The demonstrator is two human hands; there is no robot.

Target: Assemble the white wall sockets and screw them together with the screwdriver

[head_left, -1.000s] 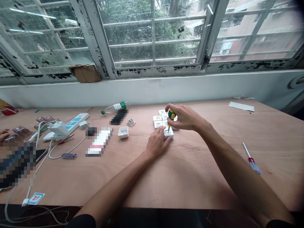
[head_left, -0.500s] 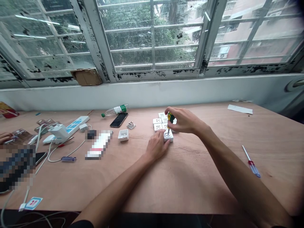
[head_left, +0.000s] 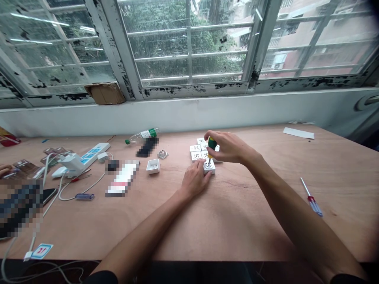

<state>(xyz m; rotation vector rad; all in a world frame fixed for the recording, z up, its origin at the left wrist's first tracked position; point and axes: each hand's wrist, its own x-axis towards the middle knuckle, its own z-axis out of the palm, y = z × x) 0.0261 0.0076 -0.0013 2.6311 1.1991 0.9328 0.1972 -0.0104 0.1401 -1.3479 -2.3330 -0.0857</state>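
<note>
A white wall socket (head_left: 209, 167) lies face up on the wooden table, held at its left and front sides by the fingers of my left hand (head_left: 195, 177). From above, my right hand (head_left: 229, 146) grips a green and yellow screwdriver (head_left: 211, 143) by its handle. The shaft points down, and its tip meets the middle of the socket's face. Just behind are several more white sockets (head_left: 195, 148), set close together and partly covered by my right hand. To the left stand an open white box (head_left: 153, 166) with small parts inside and a socket insert (head_left: 162, 154).
A screwdriver with a red and clear handle (head_left: 311, 199) lies at right. At left are a power strip (head_left: 95, 154), white cables (head_left: 60, 193) and another screwdriver (head_left: 85, 196). A plastic bottle (head_left: 145, 135) lies at the back. Another person's hand (head_left: 5, 170) shows at the far left edge.
The screwdriver handle has turned in my right hand, now showing mostly green. My left hand stays on the socket. The whole view has shifted slightly.
</note>
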